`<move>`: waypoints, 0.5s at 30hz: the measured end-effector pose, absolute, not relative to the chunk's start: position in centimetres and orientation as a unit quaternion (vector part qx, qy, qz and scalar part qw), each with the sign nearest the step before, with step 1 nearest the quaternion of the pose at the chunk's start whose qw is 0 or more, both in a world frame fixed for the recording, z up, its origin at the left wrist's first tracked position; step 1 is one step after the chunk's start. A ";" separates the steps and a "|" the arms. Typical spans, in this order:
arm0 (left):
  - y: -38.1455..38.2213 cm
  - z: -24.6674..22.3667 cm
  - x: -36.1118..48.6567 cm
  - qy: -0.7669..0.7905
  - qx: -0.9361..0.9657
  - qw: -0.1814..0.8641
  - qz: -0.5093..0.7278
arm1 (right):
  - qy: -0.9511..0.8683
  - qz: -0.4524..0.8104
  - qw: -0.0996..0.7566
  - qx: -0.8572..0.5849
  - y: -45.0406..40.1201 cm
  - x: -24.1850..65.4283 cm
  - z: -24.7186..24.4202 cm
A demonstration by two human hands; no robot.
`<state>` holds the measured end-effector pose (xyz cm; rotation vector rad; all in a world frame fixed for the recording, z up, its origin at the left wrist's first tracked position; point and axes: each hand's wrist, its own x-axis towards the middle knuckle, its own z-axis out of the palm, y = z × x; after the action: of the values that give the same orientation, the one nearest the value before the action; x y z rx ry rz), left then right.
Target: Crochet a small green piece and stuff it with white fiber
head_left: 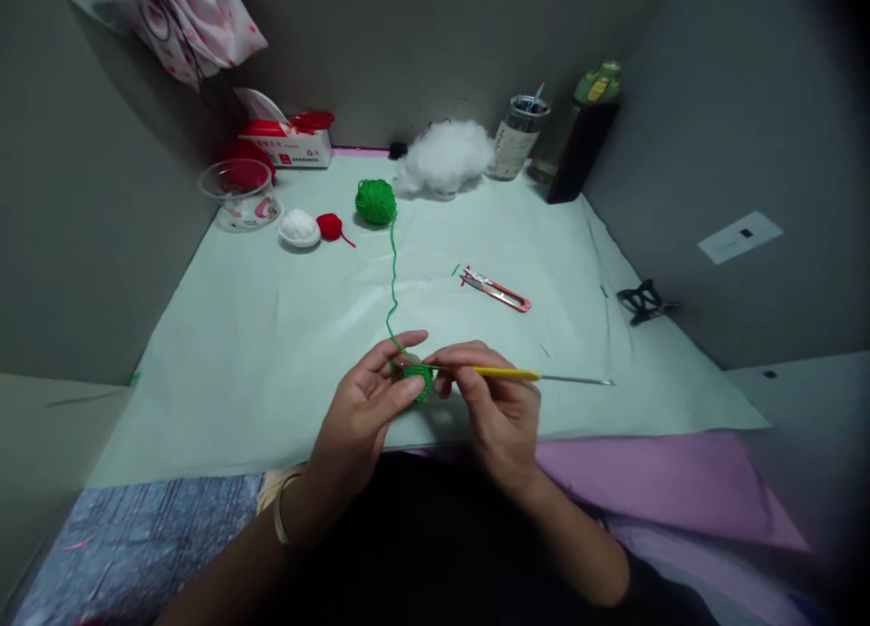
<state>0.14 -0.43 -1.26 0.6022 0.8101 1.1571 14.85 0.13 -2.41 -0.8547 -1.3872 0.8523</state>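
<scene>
Crochet piece (426,376), green, one: held just over the table (326,336), middle of the near edge.

Counts. Hooks: one (507,373), yellow handle. Yarn balls out on the cloth: three, namely one green (375,201) toward the far edge, one white (299,227) and one small red (330,226), these two side by side toward the far left corner. Snips (499,293): one pair, right of centre, by one green and one red thread scrap. White fluff (449,155): one heap, far edge. Bottle (591,123): one, far right corner, one pencil can (513,146) beside it. Clear tub (248,205): one, far left corner. Black clip (642,302): one, right edge.

Pose. Left hand (371,395): thumb pressed on the piece's near face, fingers gripping it from behind, index stretched out to the right; one strand runs here from the green ball. Right hand (499,404): fingers closed round the hook handle, thumb along the near side; shaft about level, working end at the piece. Both forearms come in from the near edge, wrists bent inward.
</scene>
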 end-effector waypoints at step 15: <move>0.0 -1.5 -0.5 0.320 0.250 0.759 0.509 | -0.502 0.508 0.605 -0.351 0.4 15.3 -2.2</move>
<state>-0.51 0.04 -1.49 0.5449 0.6974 1.1085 15.27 0.37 -2.15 -0.8127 -1.1607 1.1761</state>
